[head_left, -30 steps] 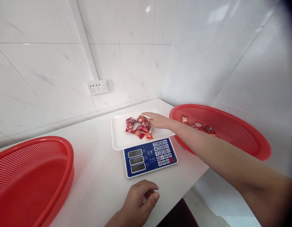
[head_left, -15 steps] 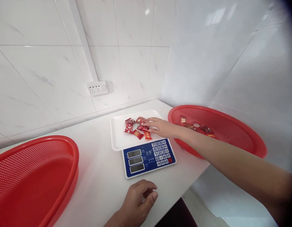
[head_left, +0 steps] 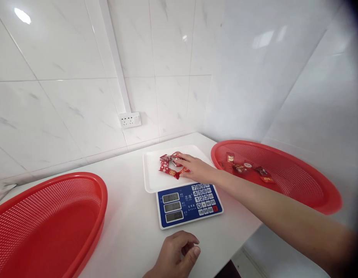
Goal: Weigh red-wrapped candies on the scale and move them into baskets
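My right hand (head_left: pixel 193 168) reaches from the right over the white tray (head_left: pixel 152 181) of a digital scale (head_left: pixel 190 206). Its fingers and thumb are spread and bent down around several red wrapped candies (head_left: pixel 165 164), touching some of them. Part of the pile is hidden beneath the fingers. In front of the scale, close to the near side of the table, rests my left hand (head_left: pixel 177 255). It is loosely curled, with a gap between thumb and forefinger and nothing visible inside. The scale's displays are lit with digits too faint to read surely.
A large red plastic basket (head_left: pixel 102 193) stands at the left. Another red basket (head_left: pixel 309 181) at the right holds several wrapped candies (head_left: pixel 241 168). Behind the white table (head_left: pixel 129 231) rises a tiled wall with a socket (head_left: pixel 130 120).
My right hand has drawn the candies closer together on the tray, its fingers now bent further over them. My left hand keeps its pose. The view has tilted slightly up and left.
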The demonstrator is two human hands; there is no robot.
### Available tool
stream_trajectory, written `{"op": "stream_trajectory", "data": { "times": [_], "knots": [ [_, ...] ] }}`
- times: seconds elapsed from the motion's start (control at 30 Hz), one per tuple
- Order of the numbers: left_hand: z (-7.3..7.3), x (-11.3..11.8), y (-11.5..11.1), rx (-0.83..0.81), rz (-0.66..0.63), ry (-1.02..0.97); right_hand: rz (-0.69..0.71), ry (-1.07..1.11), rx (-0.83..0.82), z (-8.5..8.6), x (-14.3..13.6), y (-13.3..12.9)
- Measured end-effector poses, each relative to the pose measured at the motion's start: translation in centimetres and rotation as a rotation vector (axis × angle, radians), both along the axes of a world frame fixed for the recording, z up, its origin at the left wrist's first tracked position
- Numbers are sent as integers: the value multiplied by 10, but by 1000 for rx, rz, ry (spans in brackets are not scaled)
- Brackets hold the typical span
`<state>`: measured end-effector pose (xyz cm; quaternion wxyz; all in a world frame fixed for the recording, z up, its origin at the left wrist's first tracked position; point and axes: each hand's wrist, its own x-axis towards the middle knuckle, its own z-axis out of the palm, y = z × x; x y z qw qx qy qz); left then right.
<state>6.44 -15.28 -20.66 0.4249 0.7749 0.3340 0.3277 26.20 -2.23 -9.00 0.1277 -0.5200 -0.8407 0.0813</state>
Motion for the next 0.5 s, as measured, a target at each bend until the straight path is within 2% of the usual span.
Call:
{"op": "stream_trajectory", "data": {
  "times": [0.07,0.17,0.3,0.4,0.5],
  "knots": [
    [-1,0,0,2,6,-4,-11,5,28,4,2,-6],
    [-2,1,0,0,-1,-2,-74,26,57,11,20,-25],
    [-1,1,1,-5,-18,10,-227,87,133,14,55,-70],
    [4,1,-1,6,-27,32,-322,272,126,3,68,-112],
    [11,0,-3,38,-21,71,-334,488,-82,-25,58,-147]
  ]
}}
